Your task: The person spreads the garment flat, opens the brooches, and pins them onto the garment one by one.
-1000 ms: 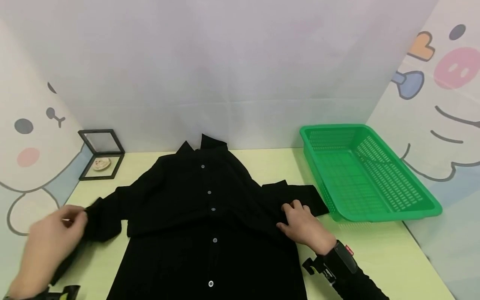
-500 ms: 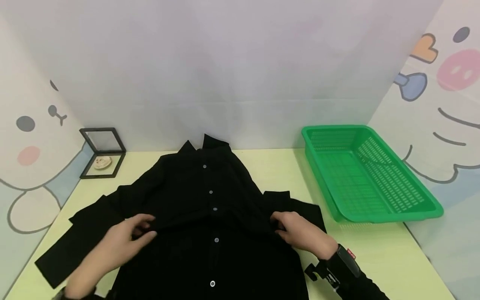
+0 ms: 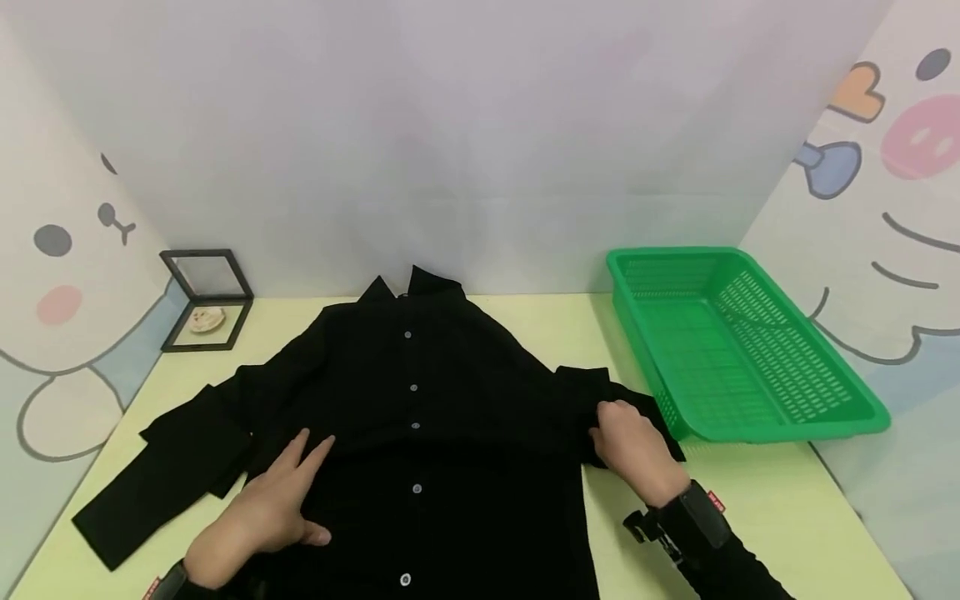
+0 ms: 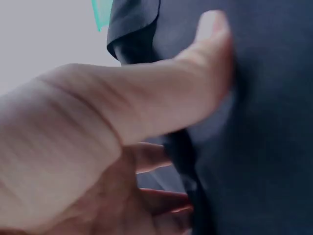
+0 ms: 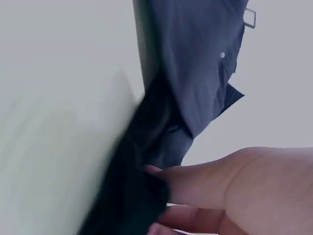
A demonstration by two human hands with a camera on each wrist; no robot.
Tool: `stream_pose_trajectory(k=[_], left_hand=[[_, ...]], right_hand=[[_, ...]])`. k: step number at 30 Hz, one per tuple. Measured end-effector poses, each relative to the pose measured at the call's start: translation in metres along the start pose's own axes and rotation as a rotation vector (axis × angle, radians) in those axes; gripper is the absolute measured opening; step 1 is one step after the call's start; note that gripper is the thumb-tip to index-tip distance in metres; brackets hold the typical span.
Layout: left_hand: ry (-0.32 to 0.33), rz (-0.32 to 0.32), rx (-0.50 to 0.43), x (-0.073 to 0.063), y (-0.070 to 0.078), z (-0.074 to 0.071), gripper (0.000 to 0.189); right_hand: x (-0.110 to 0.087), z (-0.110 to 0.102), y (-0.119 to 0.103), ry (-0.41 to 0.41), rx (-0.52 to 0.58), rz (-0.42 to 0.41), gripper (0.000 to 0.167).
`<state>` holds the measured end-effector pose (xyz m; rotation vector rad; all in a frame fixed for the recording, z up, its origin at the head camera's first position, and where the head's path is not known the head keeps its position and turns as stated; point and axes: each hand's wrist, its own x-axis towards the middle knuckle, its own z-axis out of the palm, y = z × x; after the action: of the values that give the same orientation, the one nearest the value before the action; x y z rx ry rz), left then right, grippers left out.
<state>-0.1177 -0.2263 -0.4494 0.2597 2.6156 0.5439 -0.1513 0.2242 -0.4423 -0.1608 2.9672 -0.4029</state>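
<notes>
A black button-up shirt (image 3: 480, 375) lies front up on the table, its collar pointing to the far side. Over its left side, my left hand (image 3: 273, 504) lies with fingers spread; in the left wrist view the thumb (image 4: 166, 93) extends over the dark cloth. My right hand (image 3: 637, 450) pinches the right-side sleeve (image 3: 585, 392) near the green basket, and the right wrist view shows that cloth (image 5: 132, 191) between thumb and fingers. The left-side sleeve (image 3: 150, 492) lies folded at an angle toward the near left.
A green plastic basket (image 3: 862, 408) stands at the right, close to the sleeve end. A black-edged frame (image 3: 198, 346) holding a small pale object (image 3: 206, 318) stands at the back left. White curtain-like walls (image 3: 487, 150) surround the pale yellow table (image 3: 787, 517).
My left hand has let go of the left-side sleeve and moved right onto the shirt, fingers spreading. My right hand has shifted slightly right, and the right-side sleeve lies differently.
</notes>
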Motion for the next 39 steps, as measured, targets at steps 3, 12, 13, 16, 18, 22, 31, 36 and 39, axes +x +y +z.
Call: stream_pose_trajectory(k=[3,12,13,16,18,22,31,36,39], left_hand=[[-0.037,-0.024,0.020,-0.001,-0.002,-0.009,0.115],[0.264,0.137,-0.028,0.015,-0.005,-0.055,0.069],[0.316,0.161,-0.024,0.019,-0.005,-0.060,0.066],[0.408,0.186,-0.032,0.033,-0.006,-0.071,0.063],[0.425,0.174,-0.050,0.044,-0.007,-0.074,0.064],[0.398,0.123,-0.093,0.069,-0.009,-0.075,0.068],[0.408,0.062,-0.151,0.109,-0.009,-0.076,0.067],[0.527,0.103,-0.116,0.105,-0.002,-0.071,0.027],[0.604,0.148,-0.114,0.099,0.004,-0.068,0.019]], right_hand=[[0.006,-0.007,-0.004,-0.042,0.012,0.034,0.013],[0.048,-0.023,-0.023,0.110,0.092,-0.205,0.022],[0.053,-0.023,-0.026,0.126,0.106,-0.228,0.029],[0.068,-0.019,-0.033,0.124,0.176,-0.261,0.041],[0.077,-0.015,-0.037,0.083,0.224,-0.256,0.044],[0.090,-0.005,-0.041,0.001,0.272,-0.239,0.048],[0.106,0.009,-0.048,-0.013,0.280,-0.204,0.038],[0.105,0.008,-0.047,0.060,0.278,-0.226,0.019],[0.098,0.007,-0.044,0.149,0.325,-0.250,0.016]])
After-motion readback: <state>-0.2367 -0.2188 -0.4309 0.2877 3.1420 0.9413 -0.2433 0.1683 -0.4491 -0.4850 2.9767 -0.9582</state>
